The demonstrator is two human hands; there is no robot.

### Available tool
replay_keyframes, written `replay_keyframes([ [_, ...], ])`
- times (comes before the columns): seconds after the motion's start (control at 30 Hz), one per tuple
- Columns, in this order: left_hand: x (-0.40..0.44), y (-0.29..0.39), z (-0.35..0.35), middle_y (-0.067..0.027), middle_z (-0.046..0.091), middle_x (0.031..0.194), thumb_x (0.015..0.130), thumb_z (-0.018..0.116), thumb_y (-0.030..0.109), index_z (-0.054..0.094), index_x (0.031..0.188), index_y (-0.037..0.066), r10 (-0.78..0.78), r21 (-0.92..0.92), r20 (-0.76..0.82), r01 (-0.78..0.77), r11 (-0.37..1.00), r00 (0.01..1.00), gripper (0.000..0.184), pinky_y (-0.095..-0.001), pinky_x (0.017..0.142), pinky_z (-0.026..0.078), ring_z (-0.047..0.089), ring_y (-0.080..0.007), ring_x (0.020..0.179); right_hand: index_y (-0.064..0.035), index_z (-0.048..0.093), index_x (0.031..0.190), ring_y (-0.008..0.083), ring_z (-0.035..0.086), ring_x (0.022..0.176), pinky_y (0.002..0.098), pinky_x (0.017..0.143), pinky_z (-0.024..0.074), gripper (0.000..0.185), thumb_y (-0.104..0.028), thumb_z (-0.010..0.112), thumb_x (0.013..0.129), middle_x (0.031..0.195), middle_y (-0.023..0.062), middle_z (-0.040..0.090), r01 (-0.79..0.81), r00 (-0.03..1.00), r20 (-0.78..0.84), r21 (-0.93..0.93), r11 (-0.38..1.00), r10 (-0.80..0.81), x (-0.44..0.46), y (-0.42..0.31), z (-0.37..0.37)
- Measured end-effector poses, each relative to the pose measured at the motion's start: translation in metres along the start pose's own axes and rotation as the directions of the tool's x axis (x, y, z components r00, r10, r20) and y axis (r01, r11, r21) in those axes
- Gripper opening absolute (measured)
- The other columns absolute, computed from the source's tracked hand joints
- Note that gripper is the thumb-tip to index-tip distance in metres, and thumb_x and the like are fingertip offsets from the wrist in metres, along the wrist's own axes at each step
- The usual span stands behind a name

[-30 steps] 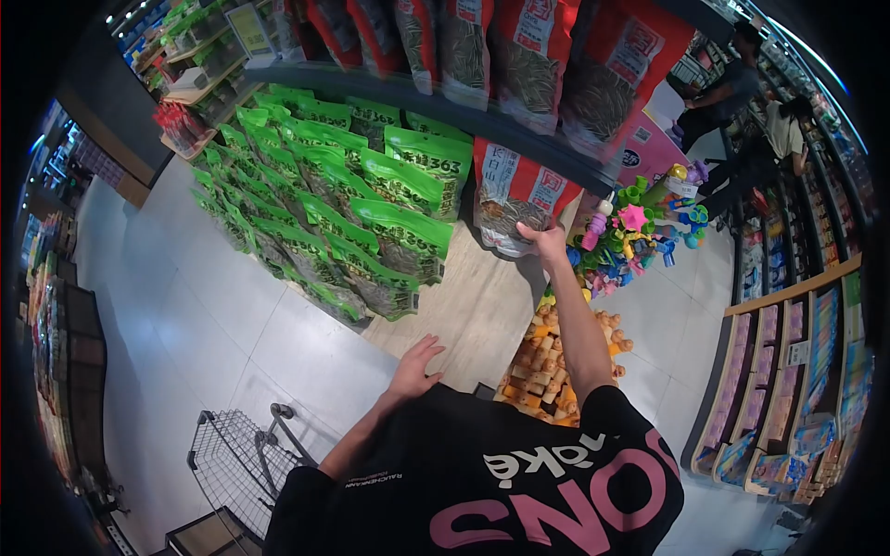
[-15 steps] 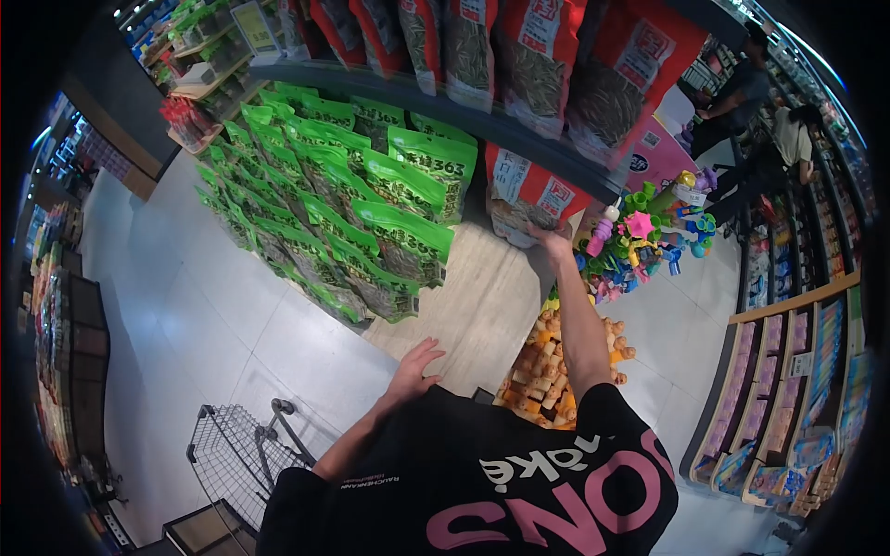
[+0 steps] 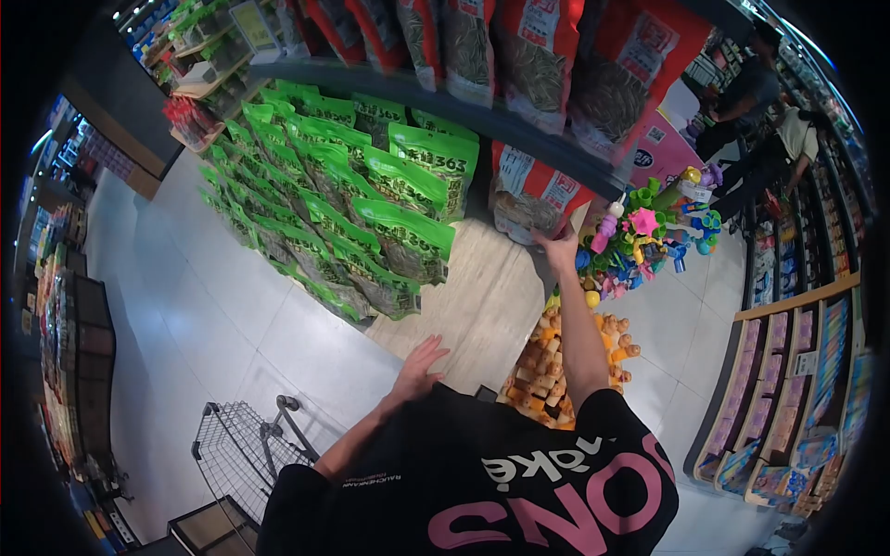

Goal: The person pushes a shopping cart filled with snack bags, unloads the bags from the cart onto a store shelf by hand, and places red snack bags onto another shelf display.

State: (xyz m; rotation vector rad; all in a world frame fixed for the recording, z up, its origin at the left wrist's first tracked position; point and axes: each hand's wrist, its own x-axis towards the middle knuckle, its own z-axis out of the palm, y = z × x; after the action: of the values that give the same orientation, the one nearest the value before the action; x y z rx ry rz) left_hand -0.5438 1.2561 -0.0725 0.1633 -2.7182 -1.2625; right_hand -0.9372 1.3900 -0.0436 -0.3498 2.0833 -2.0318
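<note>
A red bag with a clear lower part [image 3: 536, 196] stands upright under the upper shelf, at the right end of the wooden display top [image 3: 473, 296]. My right hand [image 3: 558, 250] is at its lower front edge, with the thumb and fingers closed on it; part of the fingers is hidden. My left hand [image 3: 419, 369] hovers over the near edge of the wooden top, holding nothing, its fingers spread. To the left, rows of bright green bags [image 3: 399, 243] stand packed together.
More red bags [image 3: 538, 56] fill the upper shelf [image 3: 408, 93]. Colourful toys [image 3: 644, 236] and small brown figures [image 3: 547, 371] crowd the right side. A wire shopping cart [image 3: 236, 454] stands at lower left. Two people [image 3: 742, 97] are at the far right, near stocked shelves [image 3: 788, 389].
My right hand has shifted slightly down and toward me at the red bag's lower edge. My left hand stays nearly in place, still spread.
</note>
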Motion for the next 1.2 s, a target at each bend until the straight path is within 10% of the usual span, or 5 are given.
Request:
replay_keyframes([
  [0.23, 0.002, 0.003, -0.002, -0.018, 0.042, 0.147, 0.067, 0.077, 0.001, 0.056, 0.128, 0.008, -0.011, -0.016, 0.002, 0.011, 1.0, 1.0, 0.065, -0.0441, 0.111, 0.034, 0.035, -0.0353, 0.139, 0.0018, 0.041, 0.137, 0.0275, 0.053, 0.121, 0.037, 0.103, 0.0417, 0.067, -0.001, 0.072, 0.077, 0.132, 0.0184, 0.052, 0.086, 0.965, -0.212, -0.29, 0.953, -0.152, -0.065, 0.073, 0.01],
  [0.67, -0.007, 0.02, -0.008, -0.0187, 0.046, 0.144, 0.081, 0.067, 0.002, 0.056, 0.13, 0.007, -0.058, 0.021, 0.008, 0.058, 0.998, 0.998, 0.051, -0.0433, 0.112, 0.033, 0.038, -0.0352, 0.137, -0.0015, 0.062, 0.111, 0.0386, 0.047, 0.125, 0.0456, 0.104, 0.0361, 0.031, -0.002, 0.062, 0.08, 0.127, 0.0211, 0.054, 0.484, 0.875, 0.307, -0.534, 0.693, -0.375, -0.246, 0.028, 0.065],
  [0.87, -0.055, 0.067, -0.022, -0.0152, 0.066, 0.118, 0.087, 0.063, 0.002, 0.06, 0.121, 0.003, -0.493, -0.372, -0.119, 0.422, 0.827, 0.862, 0.034, -0.0337, 0.096, 0.049, 0.063, -0.0274, 0.113, -0.0012, 0.062, 0.109, 0.0379, 0.046, 0.125, 0.0467, 0.104, 0.0354, 0.027, -0.004, 0.061, 0.082, 0.129, 0.0205, 0.053, 0.484, 0.874, 0.333, -0.523, 0.702, -0.355, -0.246, 0.026, 0.062],
  [1.2, -0.115, -0.007, -0.063, -0.0112, 0.07, 0.104, 0.093, 0.057, 0.0, 0.062, 0.118, 0.0, -0.575, -0.618, -0.244, 0.332, 0.713, 0.781, 0.025, -0.0289, 0.09, 0.052, 0.067, -0.0162, 0.103, -0.0008, 0.065, 0.103, 0.0336, 0.057, 0.111, 0.0413, 0.096, 0.0451, 0.025, -0.003, 0.067, 0.078, 0.118, 0.0174, 0.059, 0.535, 0.842, 0.329, -0.407, 0.74, -0.428, -0.268, 0.001, 0.09],
])
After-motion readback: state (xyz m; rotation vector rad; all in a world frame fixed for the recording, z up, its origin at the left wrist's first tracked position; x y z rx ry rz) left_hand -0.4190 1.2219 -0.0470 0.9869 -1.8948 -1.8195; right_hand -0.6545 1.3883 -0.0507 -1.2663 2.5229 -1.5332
